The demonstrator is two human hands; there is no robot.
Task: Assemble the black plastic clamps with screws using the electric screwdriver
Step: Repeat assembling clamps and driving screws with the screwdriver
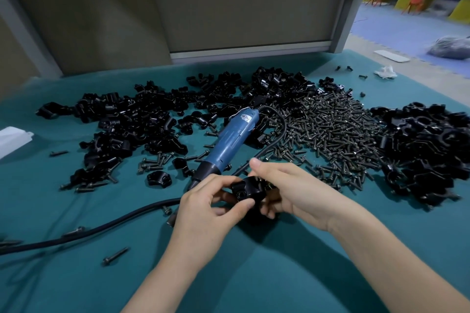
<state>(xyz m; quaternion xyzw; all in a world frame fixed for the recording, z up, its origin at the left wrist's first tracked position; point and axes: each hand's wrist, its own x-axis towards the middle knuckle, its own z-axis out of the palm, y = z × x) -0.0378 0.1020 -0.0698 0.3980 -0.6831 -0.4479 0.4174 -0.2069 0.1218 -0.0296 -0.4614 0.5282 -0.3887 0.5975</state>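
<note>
A glossy black plastic clamp [245,192], a curved half-shell with a round screw hole facing the camera, is sitting in the lower middle of the frame, held just above the teal table cover [76,274]. The left hand [203,213] is gripping it from the left, thumb pressing on its near face and fingers curling over its upper left. The right hand [292,193] is holding it from the right, fingers curling beneath while one digit is reaching over its far edge. The blue electric screwdriver [229,145] is lying untouched just above the hands, tip pointing toward the lower left. A heap of screws [330,134] is spreading at centre right, flanked by clamp piles [122,119].
</note>
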